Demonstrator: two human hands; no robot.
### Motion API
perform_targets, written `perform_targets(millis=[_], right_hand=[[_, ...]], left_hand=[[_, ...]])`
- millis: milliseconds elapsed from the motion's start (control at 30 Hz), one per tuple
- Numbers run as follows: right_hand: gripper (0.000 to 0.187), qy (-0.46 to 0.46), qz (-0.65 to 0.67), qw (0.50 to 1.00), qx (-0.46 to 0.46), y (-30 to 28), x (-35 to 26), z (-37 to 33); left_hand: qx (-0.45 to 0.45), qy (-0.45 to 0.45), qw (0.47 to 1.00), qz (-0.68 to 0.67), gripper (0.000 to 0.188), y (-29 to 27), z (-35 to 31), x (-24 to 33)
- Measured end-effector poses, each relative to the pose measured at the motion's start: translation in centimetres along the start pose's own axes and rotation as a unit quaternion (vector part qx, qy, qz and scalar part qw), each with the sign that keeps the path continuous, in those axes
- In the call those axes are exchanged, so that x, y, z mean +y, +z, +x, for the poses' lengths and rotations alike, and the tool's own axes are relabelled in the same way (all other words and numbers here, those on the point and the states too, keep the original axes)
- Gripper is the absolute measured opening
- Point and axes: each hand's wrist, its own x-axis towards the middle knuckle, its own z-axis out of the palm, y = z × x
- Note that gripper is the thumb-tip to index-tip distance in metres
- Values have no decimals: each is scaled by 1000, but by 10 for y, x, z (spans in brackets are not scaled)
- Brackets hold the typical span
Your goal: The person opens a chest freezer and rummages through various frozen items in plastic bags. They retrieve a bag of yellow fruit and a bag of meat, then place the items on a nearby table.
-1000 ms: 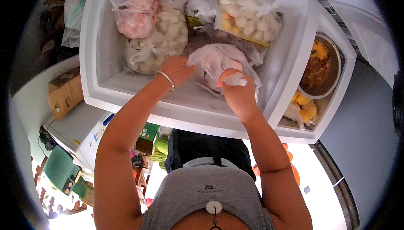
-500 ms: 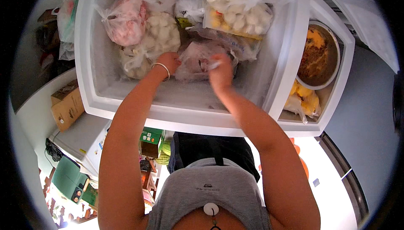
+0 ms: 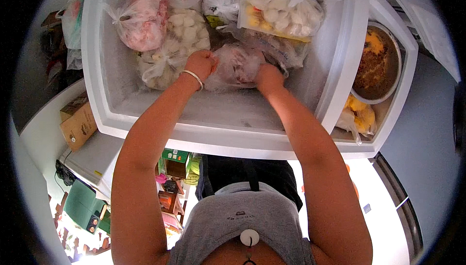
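Note:
Inside an open chest freezer (image 3: 204, 141), a clear plastic bag (image 3: 236, 66) with pinkish, dark contents lies between my two hands. My left hand (image 3: 200, 65), with a pale bangle on its wrist, is closed on the bag's left edge. At the bag's right side, my right hand (image 3: 269, 77) is curled against the plastic; it is slightly blurred and some fingers are hidden. Left of my hands sit a bag of pink meat (image 3: 144, 24) and a bag of whitish round pieces (image 3: 187, 32). Farther back is another bag of white pieces (image 3: 284, 12).
Frost coats the freezer's inner walls. In a side compartment at the right stand a round pot of brown food with orange fat (image 3: 374, 66) and a bag of yellow items (image 3: 361, 114). A cardboard box (image 3: 80, 126) is outside at the left.
My right hand has moved right and down from the bag's top to its right side. My left hand has shifted slightly up, still at the bag's left edge. The view has shifted slightly.

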Motion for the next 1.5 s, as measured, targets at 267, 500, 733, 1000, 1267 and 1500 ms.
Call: perform_targets(millis=[267, 500, 733, 1000, 1267, 1500], right_hand=[[15, -75, 215, 974, -3, 13, -82, -30], [26, -143, 217, 920, 294, -21, -54, -24], [25, 55, 50, 997, 29, 6, 0, 50], [45, -29, 60, 996, -60, 14, 13, 71], [40, -54, 246, 946, -203, 42, 42, 107], [38, -61, 293, 915, -269, 51, 53, 119]], left_hand=[[-36, 399, 847, 348, 13, 35, -7, 36], [-179, 276, 765, 553, 13, 10, 12, 31], [-173, 301, 790, 506, 12, -13, 17, 14], [-190, 312, 732, 576, 13, -11, 13, 3], [-240, 163, 695, 657, 31, 16, -2, 82], [-111, 270, 710, 641, 60, 46, 19, 53]])
